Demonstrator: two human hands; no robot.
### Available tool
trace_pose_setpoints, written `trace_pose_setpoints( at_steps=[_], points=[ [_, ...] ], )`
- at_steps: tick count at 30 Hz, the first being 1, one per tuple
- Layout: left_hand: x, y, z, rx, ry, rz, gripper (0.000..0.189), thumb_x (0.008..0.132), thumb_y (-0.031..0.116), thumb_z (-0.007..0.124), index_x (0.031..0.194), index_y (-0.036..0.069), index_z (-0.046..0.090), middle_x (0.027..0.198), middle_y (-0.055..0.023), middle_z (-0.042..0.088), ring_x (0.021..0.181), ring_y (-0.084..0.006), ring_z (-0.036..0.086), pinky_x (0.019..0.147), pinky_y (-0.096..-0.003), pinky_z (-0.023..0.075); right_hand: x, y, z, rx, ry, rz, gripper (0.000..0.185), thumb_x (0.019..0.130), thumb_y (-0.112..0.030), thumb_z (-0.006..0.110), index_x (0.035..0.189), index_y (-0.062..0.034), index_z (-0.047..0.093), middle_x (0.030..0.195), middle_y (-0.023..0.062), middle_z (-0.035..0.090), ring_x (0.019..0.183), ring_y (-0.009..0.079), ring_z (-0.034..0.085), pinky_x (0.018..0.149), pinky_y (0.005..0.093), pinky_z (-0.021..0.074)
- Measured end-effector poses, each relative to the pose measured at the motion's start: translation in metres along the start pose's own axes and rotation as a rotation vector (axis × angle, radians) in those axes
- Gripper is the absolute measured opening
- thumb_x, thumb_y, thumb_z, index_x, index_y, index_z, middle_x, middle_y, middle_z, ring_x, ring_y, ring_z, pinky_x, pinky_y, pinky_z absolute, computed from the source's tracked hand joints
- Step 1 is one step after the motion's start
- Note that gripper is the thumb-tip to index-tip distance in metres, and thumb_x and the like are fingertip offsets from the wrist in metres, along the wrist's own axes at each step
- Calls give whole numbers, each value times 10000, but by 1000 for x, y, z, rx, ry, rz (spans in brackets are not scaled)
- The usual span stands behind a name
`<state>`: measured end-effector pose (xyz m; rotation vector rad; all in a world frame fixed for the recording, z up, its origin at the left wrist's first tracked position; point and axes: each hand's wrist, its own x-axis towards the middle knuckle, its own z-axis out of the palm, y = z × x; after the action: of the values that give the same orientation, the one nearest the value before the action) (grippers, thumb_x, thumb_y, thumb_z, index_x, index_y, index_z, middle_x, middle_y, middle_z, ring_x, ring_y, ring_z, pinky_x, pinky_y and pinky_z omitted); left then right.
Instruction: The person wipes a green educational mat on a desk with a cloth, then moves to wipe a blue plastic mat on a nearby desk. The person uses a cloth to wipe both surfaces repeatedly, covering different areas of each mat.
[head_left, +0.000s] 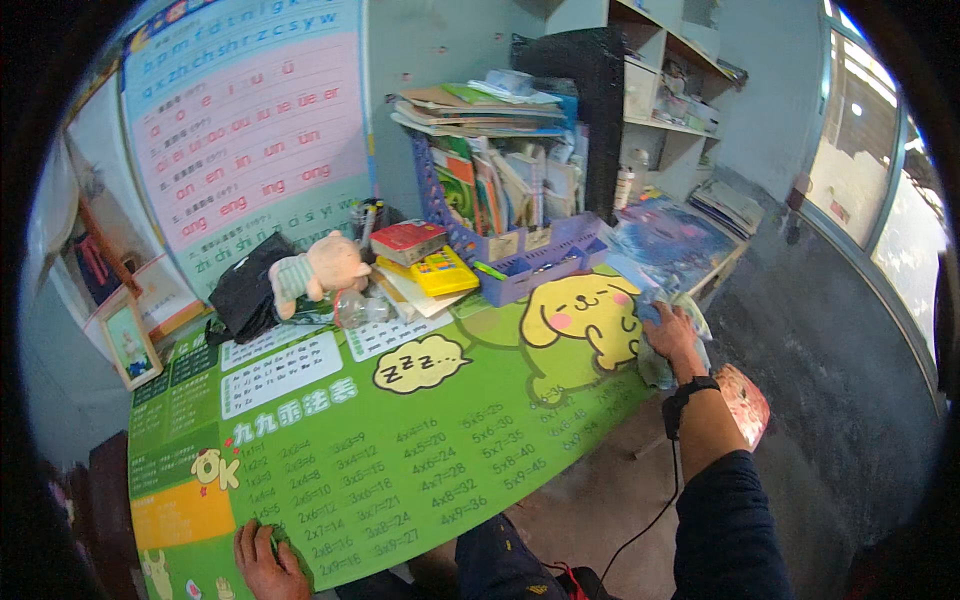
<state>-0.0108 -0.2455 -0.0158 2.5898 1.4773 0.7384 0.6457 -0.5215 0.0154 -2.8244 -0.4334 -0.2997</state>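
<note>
My right hand is on a grey-blue cloth at the right edge of the desk, beside the yellow cartoon dog printed on the green desk mat. Part of the cloth hangs over the edge, and a black band with a cable circles my right wrist. My left hand rests on the mat at the near left edge, its fingers a little apart and nothing in them. The mat bears printed multiplication sums and letter tables.
Along the wall stand a pink plush toy, a clear plastic bottle, a black bag, a red book, a yellow toy and a purple organizer with books. A picture frame stands left; shelves rise behind.
</note>
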Motion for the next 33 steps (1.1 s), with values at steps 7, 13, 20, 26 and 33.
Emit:
trace_pose_setpoints(
  at_steps=[7,13,20,26,33],
  points=[
    [-4,9,-1,-29,22,-40,312,914,89,568,1207,-19,571,1382,-246,488,1321,-485,401,1095,-584,336,-23,-36,-5,-108,-58,104,680,878,-488,567,1501,-250,439,1525,216,389,1391,475,360,1103,659,296],
    [-3,7,-2,-44,6,-18,333,900,97,594,1214,-11,576,1396,-242,471,1337,-486,383,1099,-589,328,-65,-64,3,-147,-179,-195,739,893,-514,562,1544,-230,359,1565,229,331,1398,515,326,1101,677,293],
    [-4,3,1,-54,35,19,358,879,119,634,1211,-7,594,1383,-238,484,1336,-478,388,1098,-591,331,-104,-161,14,-169,-280,-465,770,905,-564,571,1555,-222,340,1580,235,313,1410,509,324,1120,652,297],
    [-3,3,0,-70,48,25,351,871,116,649,1197,-7,609,1374,-243,493,1324,-478,398,1091,-593,340,-172,-281,22,-62,-330,-749,760,907,-550,573,1551,-213,350,1567,214,332,1392,470,361,1125,632,304],
    [-2,4,-1,-80,44,18,354,868,125,658,1185,-23,606,1357,-251,504,1311,-479,413,1094,-580,345,-272,-383,16,107,-436,-1233,754,823,-451,685,1493,-201,445,1460,202,434,1315,443,440,1046,617,396]
  ],
)
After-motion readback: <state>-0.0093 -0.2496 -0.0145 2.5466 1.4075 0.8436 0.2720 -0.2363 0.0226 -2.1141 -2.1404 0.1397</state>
